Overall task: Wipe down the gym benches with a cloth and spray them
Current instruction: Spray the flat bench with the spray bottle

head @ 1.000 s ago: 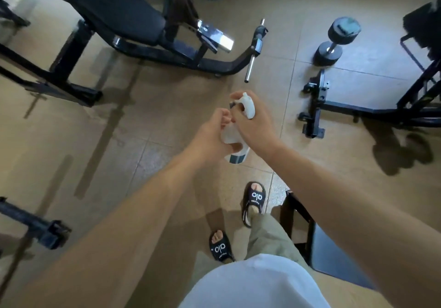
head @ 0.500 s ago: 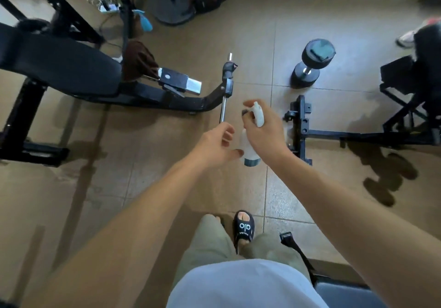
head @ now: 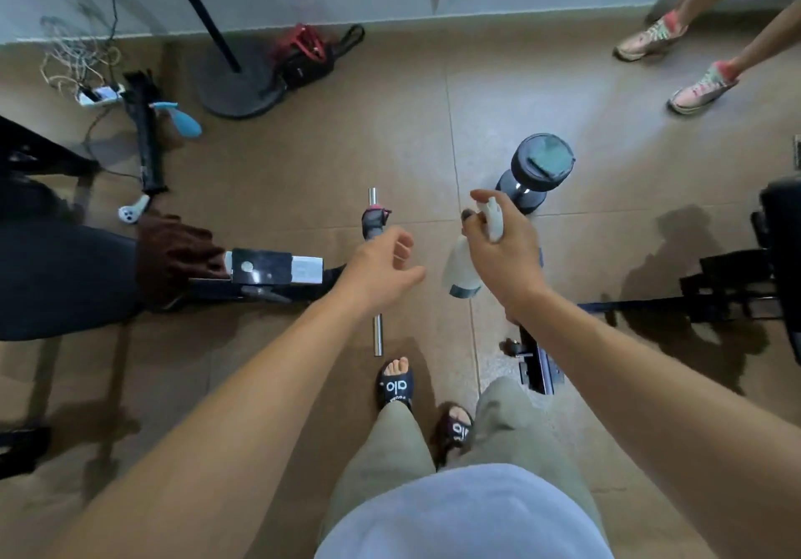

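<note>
My right hand [head: 505, 255] grips a white spray bottle [head: 461, 270] by its neck, a finger on the trigger head, over the tiled floor at centre. My left hand [head: 383, 270] hovers just left of the bottle, apart from it, fingers loosely curled and holding nothing. A black padded gym bench [head: 56, 281] lies at the left edge. A dark brown cloth [head: 173, 255] is draped over the bench's end. Part of a second black bench [head: 780, 229] shows at the right edge.
A dumbbell [head: 535, 172] stands beyond my right hand. The left bench's frame and its chrome peg [head: 377, 333] lie under my left arm. A black floor frame [head: 537, 368] lies below my right arm. Another person's feet [head: 676, 60] stand at the upper right. A stand base [head: 236, 90], a bag and cables line the wall.
My left hand has let go of the bottle and drawn away to the left. The view has shifted forward toward the wall, bringing another person's feet into sight.
</note>
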Available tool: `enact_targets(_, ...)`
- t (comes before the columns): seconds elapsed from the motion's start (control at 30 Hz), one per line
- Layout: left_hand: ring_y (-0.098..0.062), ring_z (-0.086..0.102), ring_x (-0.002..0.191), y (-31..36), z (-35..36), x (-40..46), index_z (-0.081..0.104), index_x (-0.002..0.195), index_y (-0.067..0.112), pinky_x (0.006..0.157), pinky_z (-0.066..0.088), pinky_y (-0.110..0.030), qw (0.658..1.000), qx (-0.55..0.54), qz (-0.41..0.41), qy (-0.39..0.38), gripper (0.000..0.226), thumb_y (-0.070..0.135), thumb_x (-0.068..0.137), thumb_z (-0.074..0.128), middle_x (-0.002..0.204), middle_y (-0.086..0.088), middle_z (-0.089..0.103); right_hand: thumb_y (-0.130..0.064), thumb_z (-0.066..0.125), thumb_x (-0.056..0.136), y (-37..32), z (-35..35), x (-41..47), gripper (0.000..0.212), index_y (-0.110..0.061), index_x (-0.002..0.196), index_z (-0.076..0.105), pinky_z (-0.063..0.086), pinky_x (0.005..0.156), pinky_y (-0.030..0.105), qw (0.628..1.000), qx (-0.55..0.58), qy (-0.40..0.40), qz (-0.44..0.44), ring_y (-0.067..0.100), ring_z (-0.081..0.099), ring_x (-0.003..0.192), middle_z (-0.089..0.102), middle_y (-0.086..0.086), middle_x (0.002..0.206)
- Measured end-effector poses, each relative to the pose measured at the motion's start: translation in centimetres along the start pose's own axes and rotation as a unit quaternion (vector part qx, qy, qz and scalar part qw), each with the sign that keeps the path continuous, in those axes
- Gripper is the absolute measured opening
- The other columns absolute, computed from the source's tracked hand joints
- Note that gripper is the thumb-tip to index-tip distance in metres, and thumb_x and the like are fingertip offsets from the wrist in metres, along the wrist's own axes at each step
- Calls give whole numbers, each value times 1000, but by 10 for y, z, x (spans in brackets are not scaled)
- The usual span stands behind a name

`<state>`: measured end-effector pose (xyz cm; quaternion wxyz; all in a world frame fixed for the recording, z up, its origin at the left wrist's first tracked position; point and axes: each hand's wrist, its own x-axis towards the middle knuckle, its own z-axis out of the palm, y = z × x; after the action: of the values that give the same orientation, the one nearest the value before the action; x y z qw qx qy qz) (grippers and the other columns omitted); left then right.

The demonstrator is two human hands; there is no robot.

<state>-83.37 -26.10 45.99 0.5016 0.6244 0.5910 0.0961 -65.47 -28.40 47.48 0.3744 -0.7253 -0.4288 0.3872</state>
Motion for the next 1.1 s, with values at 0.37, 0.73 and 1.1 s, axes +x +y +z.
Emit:
enact_targets(0.37, -21, 64, 104, 47, 20, 234, 60, 116, 16, 91, 51, -30, 1000, 19, -18, -6, 31, 23, 89, 73, 112, -3, 65, -27, 57, 100, 66, -12, 234, 34, -27, 135, 59, 51, 80, 22, 998, -55, 4, 13, 7, 62, 90, 68, -4, 108)
enact_targets(0.73, -24, 63, 103, -46, 150, 516, 60, 114, 14, 97, 51, -38, 998, 42, -16, -49, 34, 18, 85, 77, 112, -7, 65, -39, 58, 99, 297, 40, 467, 41, -30, 139, 56, 50, 82, 36, 980, -194, 29, 25, 25, 65, 100, 73, 6, 113)
enact_targets(1.1, -20, 58, 102, -175, 258, 741, 58, 120, 16, 89, 46, -29, 990, 112, 44, -70, 44, 25, 83, 81, 114, -2, 58, -33, 67, 96, 524, 117, 623, 44, -32, 138, 57, 61, 77, 48, 994, -101, 25, 41, 18, 70, 86, 70, 2, 106)
